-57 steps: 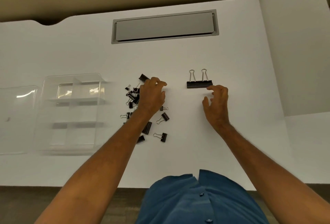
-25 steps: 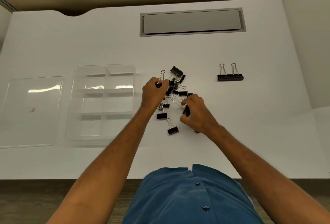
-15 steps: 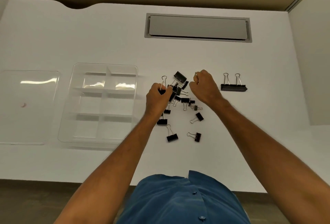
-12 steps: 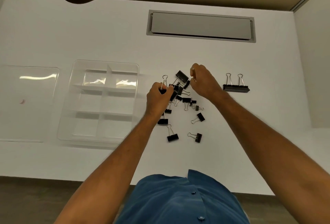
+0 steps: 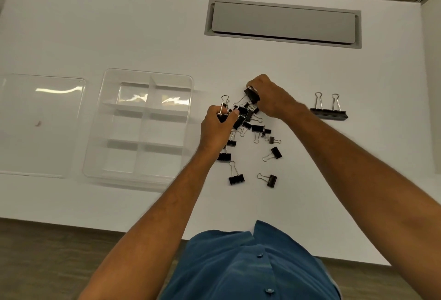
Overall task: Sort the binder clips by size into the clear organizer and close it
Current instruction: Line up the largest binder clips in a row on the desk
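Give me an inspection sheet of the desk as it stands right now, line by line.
Surface: white desk, with a grey hatch set in at the back.
Job's things: clear organizer open, all six compartments empty; its lid lies flat to its left. Loose pile of black binder clips in the middle; a row of large clips stands apart at the right.
Clutter: nothing seen.
Grippers: left hand pinches a clip at the pile's left edge; right hand grips a large clip at the pile's far edge.
Cables: nothing seen.
Surroundings: partition wall at the right, wood-look floor below the desk edge.
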